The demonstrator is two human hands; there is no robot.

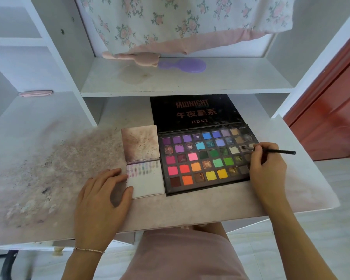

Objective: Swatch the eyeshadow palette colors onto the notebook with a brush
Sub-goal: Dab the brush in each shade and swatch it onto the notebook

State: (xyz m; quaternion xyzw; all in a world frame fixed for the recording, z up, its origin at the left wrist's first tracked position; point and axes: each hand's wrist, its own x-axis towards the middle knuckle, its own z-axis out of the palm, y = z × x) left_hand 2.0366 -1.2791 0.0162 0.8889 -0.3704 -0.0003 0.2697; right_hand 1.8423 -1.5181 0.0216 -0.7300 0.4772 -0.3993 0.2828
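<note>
An open eyeshadow palette (202,158) with many coloured pans lies on the desk, its black lid (194,112) folded back. Left of it lies a small open notebook (148,182); its lower page carries a row of faint swatches along the top. My right hand (267,168) grips a thin black brush (279,151) and rests on the palette's right edge. The brush tip touches a pale pan in the second row near that edge. My left hand (103,195) lies flat on the desk, its fingertips pressing the notebook's left edge.
The desk top (55,170) is dusted with pinkish powder on its left half. On the shelf above lie a pink handled item (129,57) and a purple hairbrush (182,65). A floral cloth (180,19) hangs behind. A red door (331,110) stands to the right.
</note>
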